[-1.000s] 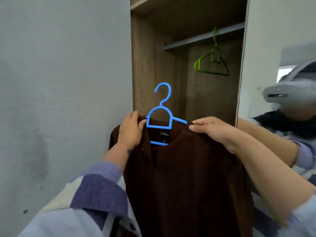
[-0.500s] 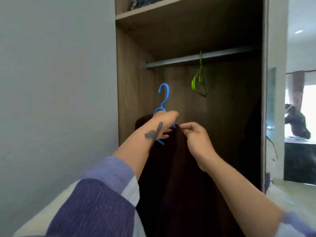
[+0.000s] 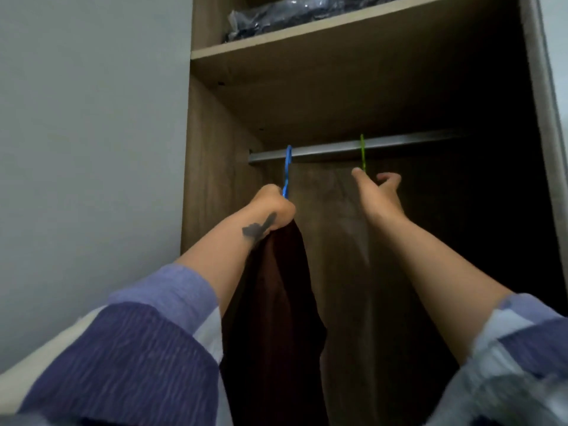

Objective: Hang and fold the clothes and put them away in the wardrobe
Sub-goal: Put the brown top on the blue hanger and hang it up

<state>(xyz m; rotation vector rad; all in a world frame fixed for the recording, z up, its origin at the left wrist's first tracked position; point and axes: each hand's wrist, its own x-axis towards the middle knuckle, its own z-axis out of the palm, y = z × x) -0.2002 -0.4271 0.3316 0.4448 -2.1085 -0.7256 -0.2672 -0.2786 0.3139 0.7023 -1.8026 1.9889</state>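
A dark brown garment (image 3: pixel 273 302) hangs edge-on from a blue hanger (image 3: pixel 287 170), whose hook reaches the metal rail (image 3: pixel 338 148) of the wooden wardrobe (image 3: pixel 215 179). My left hand (image 3: pixel 272 207) grips the blue hanger at its neck, just under the rail. My right hand (image 3: pixel 379 192) is raised to the right with thumb and fingers spread, holding nothing, right below a green hanger (image 3: pixel 362 153) that hangs on the same rail. I cannot tell whether the hand touches the green hanger.
A shelf (image 3: pixel 322 32) above the rail carries dark clothing in clear plastic (image 3: pixel 295 13). A grey wall (image 3: pixel 92 149) stands left of the wardrobe. The wardrobe's right side is dark.
The blue hanger with the brown garment went up to the rail in my left hand. My right hand let go of the garment and rose toward the green hanger.
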